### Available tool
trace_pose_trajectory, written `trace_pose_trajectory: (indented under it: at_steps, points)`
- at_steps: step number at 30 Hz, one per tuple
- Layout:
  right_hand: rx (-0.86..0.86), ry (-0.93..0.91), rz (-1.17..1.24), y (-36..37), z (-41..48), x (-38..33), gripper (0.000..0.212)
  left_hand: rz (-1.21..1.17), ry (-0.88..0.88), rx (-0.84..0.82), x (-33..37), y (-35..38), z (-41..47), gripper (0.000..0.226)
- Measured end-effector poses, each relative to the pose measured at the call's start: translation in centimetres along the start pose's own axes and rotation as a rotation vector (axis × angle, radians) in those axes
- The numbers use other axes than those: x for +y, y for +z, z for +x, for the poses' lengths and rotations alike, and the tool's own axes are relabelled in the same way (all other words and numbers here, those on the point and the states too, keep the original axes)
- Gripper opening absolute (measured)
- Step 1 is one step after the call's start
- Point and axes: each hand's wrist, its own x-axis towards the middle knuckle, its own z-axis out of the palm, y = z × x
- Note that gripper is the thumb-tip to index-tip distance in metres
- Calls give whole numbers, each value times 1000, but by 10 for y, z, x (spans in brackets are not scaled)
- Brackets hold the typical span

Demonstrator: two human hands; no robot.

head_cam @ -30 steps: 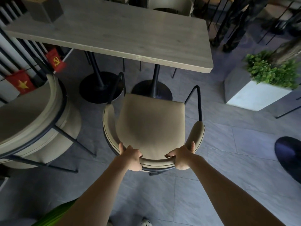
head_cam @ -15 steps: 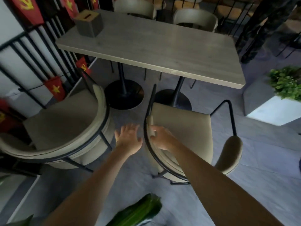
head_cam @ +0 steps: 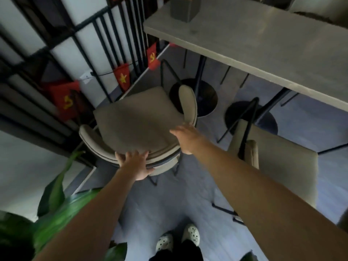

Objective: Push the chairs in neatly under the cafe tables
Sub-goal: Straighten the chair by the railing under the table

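Observation:
A beige padded chair with a black metal frame stands left of the grey cafe table, angled away from it and out from under the top. My left hand lies on the rear of its curved backrest, fingers spread over the rim. My right hand reaches over the right side of the same backrest, fingers extended, just at the rim. A second beige chair stands to the right, its front near the table's edge.
A black railing hung with small red flags runs close behind the left chair. Round black table bases sit under the table. A dark box stands on the table. Green plant leaves are at lower left. My white shoes are below.
Both hands let go of the right chair's backrest and moved left to the other chair. My view swung left with them.

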Motion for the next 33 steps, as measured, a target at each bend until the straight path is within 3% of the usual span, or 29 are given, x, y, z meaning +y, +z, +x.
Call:
trace_pose_trajectory:
  at_steps: [6, 13, 23, 33]
  points:
    - [-177, -17, -354, -3, 48, 27, 53, -28, -90, -31, 10, -1, 17, 53]
    - [-119, -110, -497, 2, 60, 33, 31, -55, -263, -12, 20, 0, 25, 51]
    - [-163, -30, -555, 2, 68, 17, 29, -76, -214, 7, 11, -5, 21, 47]
    - [-172, 116, -349, 14, 71, -18, 19, 78, 1, 66, -56, -24, 46, 49]
